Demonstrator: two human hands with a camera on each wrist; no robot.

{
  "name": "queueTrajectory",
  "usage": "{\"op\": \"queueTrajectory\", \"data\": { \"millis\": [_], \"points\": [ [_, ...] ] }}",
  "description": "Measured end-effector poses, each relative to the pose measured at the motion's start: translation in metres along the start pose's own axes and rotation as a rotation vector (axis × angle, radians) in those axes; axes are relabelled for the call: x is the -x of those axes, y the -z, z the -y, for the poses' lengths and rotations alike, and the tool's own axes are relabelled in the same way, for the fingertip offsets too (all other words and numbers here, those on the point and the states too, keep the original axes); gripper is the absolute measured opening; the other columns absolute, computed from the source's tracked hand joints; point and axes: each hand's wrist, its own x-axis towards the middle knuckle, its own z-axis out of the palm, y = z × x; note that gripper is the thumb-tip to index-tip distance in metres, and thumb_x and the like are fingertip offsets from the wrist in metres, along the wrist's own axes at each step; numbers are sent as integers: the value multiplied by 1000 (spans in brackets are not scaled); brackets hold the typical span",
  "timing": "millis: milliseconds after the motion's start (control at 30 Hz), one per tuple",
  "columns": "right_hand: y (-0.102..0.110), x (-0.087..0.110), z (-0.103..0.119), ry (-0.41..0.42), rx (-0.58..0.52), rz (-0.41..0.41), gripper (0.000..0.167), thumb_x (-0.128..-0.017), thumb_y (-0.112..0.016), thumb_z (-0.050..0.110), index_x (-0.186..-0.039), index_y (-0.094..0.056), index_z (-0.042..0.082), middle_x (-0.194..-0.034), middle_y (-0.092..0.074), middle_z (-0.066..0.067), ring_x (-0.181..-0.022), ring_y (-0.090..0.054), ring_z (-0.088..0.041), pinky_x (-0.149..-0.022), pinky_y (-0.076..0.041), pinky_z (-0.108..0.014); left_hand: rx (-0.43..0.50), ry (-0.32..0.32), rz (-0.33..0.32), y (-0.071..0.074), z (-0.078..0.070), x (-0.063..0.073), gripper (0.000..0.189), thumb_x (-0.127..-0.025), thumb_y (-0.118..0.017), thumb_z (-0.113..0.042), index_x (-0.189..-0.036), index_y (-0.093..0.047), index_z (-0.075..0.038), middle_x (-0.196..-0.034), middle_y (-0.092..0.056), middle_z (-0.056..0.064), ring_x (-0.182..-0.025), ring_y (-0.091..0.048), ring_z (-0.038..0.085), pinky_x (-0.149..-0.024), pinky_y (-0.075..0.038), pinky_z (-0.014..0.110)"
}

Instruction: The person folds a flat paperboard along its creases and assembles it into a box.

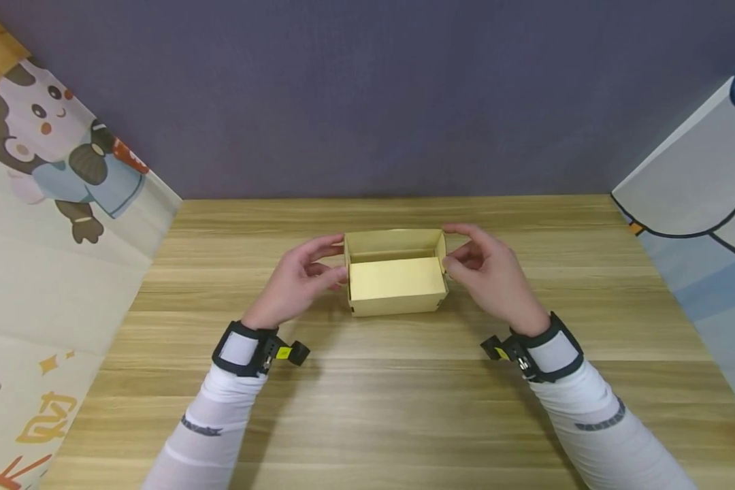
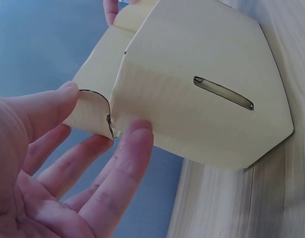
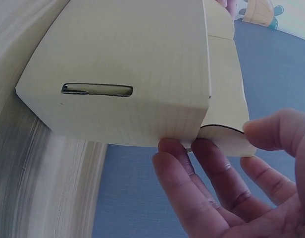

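Note:
A small pale-yellow cardboard box (image 1: 398,306) stands on the table, its top partly open. One bright flat panel (image 1: 395,278) slopes across its near half, and the inside of the far wall shows behind. My left hand (image 1: 300,278) is at the left end, thumb and fingers around a rounded tab (image 2: 88,111) at the box's upper edge. At the opposite end, my right hand (image 1: 485,272) likewise pinches a rounded tab (image 3: 224,139) between thumb and fingers. Each end wall has a narrow slot, seen in the left wrist view (image 2: 224,93) and the right (image 3: 98,89).
The wood-grain table (image 1: 367,408) extends around the box. A dark blue-grey wall (image 1: 380,102) rises along its far edge. Printed cloth with a cartoon figure (image 1: 55,136) covers the left side, and another printed cloth (image 1: 698,170) covers the right.

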Motion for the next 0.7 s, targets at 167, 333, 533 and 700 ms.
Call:
{"op": "queueTrajectory", "data": {
  "millis": [167, 333, 533, 700],
  "points": [
    [0, 0, 0, -8, 11, 8, 46, -100, -71, 6, -145, -62, 10, -98, -77, -12, -88, -72, -23, -75, -54, -16, 16, 16, -21, -1, 0, -1, 56, -101, -71, -1, -153, -52, -3, -145, -63, 19, -97, -75, 41, -84, -60, 62],
    [0, 0, 0, -16, 30, 9, 46, -100, -70, 6, -145, -62, 11, -98, -76, -12, -89, -72, -24, -75, -54, -17, 20, 43, -33, -1, -2, -2, 52, -103, -70, -6, -153, -53, -4, -144, -64, 17, -96, -76, 36, -84, -61, 61],
    [-1, -1, 0, -15, 40, -1, 45, -100, -70, 6, -145, -62, 10, -98, -76, -12, -88, -72, -24, -75, -54, -17, 41, 95, -41, -2, -4, -2, 52, -105, -70, -13, -154, -54, -5, -144, -64, 15, -96, -77, 35, -83, -63, 54],
    [-1, -1, 1, -17, 53, 0, 46, -100, -70, 6, -145, -62, 11, -98, -76, -12, -87, -72, -24, -74, -54, -18, 61, 126, -50, -4, -8, -2, 53, -104, -71, -15, -154, -55, -6, -145, -64, 14, -97, -77, 33, -85, -63, 55]
  ]
}}
